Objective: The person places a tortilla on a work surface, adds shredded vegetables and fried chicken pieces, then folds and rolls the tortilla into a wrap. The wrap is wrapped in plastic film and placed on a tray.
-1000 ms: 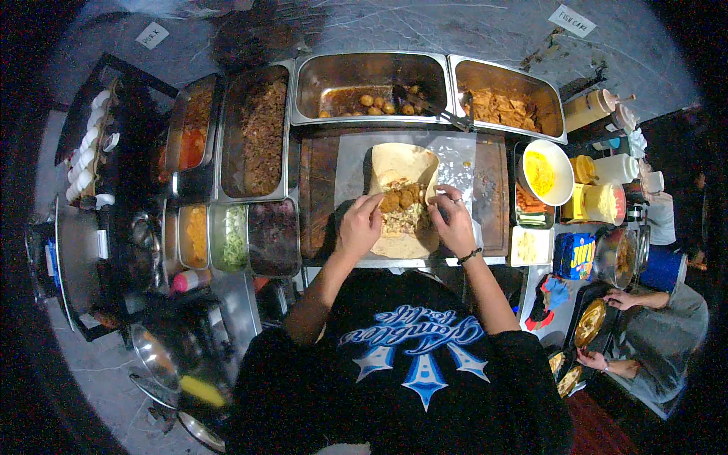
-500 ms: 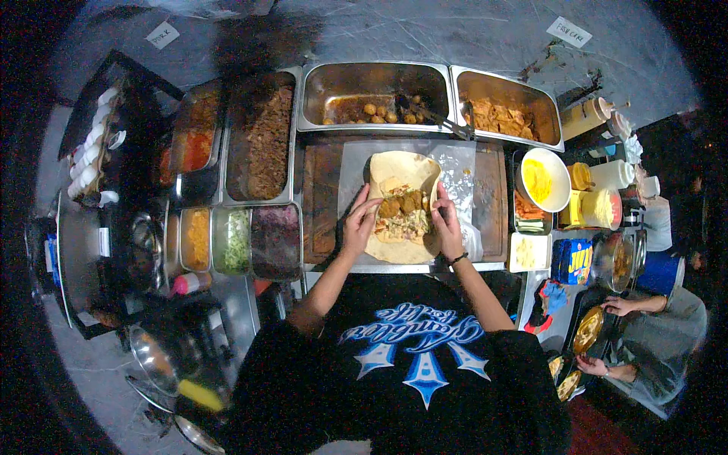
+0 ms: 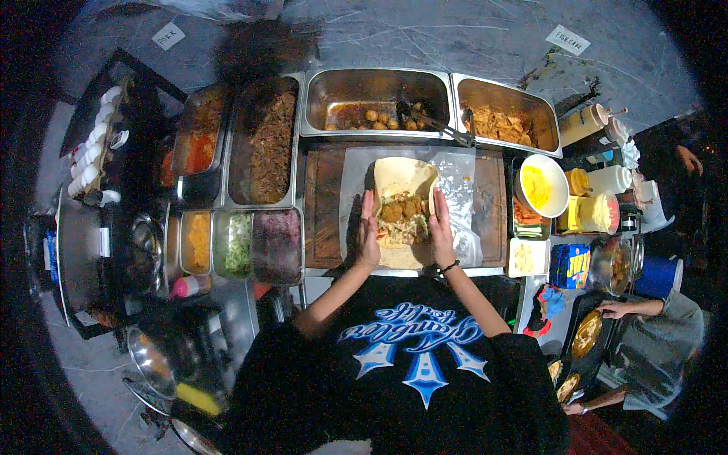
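A tortilla (image 3: 406, 171) lies on white paper (image 3: 459, 178) over a wooden board (image 3: 321, 205). Its side edges are turned up. Down its middle run several browned balls and a pale, shredded filling (image 3: 402, 231). My left hand (image 3: 368, 236) presses flat along the tortilla's left side with the fingers stretched out. Opposite it, my right hand (image 3: 441, 233), with a dark band at the wrist, lies along the right side, also with straight fingers. Between the two palms the tortilla is squeezed narrower at the middle, while its far end stays spread.
Behind the board stand steel pans of sauced balls with tongs (image 3: 440, 121) and orange-brown pieces (image 3: 497, 125). Shredded meat (image 3: 269, 152) and chopped vegetables (image 3: 239, 243) fill pans at left. A yellow-filled bowl (image 3: 542, 186) and bottles stand right; a co-worker's hand (image 3: 618, 309) is near filled flatbreads.
My hands have gone from gripping the tortilla's edges with bent fingers to pressing its sides with straight ones, slightly closer together. The co-worker's lower hand has drawn back from the flatbreads.
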Tool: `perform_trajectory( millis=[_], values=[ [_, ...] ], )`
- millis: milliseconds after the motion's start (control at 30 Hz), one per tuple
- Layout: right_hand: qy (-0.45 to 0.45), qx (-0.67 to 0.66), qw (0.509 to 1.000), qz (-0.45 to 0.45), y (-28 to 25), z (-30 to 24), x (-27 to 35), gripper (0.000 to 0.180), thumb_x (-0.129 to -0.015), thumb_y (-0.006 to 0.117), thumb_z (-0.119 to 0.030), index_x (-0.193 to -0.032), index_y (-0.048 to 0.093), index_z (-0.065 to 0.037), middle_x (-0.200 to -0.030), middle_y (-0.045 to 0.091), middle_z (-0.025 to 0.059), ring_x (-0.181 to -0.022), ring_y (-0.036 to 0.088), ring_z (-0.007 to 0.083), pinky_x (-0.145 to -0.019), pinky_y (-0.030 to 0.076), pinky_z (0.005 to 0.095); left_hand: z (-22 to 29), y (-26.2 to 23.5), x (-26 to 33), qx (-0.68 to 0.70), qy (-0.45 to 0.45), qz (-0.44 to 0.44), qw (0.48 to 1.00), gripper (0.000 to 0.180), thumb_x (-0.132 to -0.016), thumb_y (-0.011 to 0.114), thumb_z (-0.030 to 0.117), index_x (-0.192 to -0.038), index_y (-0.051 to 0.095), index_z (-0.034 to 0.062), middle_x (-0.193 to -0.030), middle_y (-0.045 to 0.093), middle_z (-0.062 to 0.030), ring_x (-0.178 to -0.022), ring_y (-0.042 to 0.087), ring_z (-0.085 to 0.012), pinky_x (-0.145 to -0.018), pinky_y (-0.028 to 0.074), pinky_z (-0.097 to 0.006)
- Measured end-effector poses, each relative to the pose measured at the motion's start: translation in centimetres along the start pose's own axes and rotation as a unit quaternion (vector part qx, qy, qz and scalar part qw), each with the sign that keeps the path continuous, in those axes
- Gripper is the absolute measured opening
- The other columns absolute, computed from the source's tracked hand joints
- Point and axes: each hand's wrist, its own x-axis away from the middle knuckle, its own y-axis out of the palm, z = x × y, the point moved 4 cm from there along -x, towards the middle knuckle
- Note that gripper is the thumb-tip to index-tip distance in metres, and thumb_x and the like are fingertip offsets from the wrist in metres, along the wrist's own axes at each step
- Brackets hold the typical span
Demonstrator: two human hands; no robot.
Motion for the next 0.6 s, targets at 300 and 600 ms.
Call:
perform_trajectory(
  millis=[300, 600],
  values=[
    [-0.031, 0.136, 0.99, -0.03, 0.8, -1.8, 0.2, 0.063, -0.1, 0.038, -0.029, -0.151, 0.017, 0.0, -0.158, 0.017, 0.017, -0.146, 0.015, 0.0287, -0.118, 0.011, 0.0357, 0.4, 1.4, 0.3, -0.172, 0.077, 0.006, 0.982, 0.067, -0.102, 0.031, 0.043, -0.15, 0.019, -0.0017, -0.156, 0.019, -0.0193, -0.145, 0.018, -0.031, -0.117, 0.014, -0.039],
    [-0.029, 0.248, 0.967, -0.05, 1.5, -1.6, 0.2, 0.064, -0.101, 0.034, -0.032, -0.152, 0.01, 0.0, -0.158, 0.01, 0.0204, -0.147, 0.01, 0.0329, -0.119, 0.009, 0.0382, 1.3, 2.6, 0.1, -0.34, 0.125, -0.006, 0.932, 0.069, -0.1, 0.034, 0.043, -0.15, 0.019, -0.0016, -0.155, 0.018, -0.0252, -0.143, 0.019, -0.0408, -0.116, 0.016, -0.046]
  ],
)
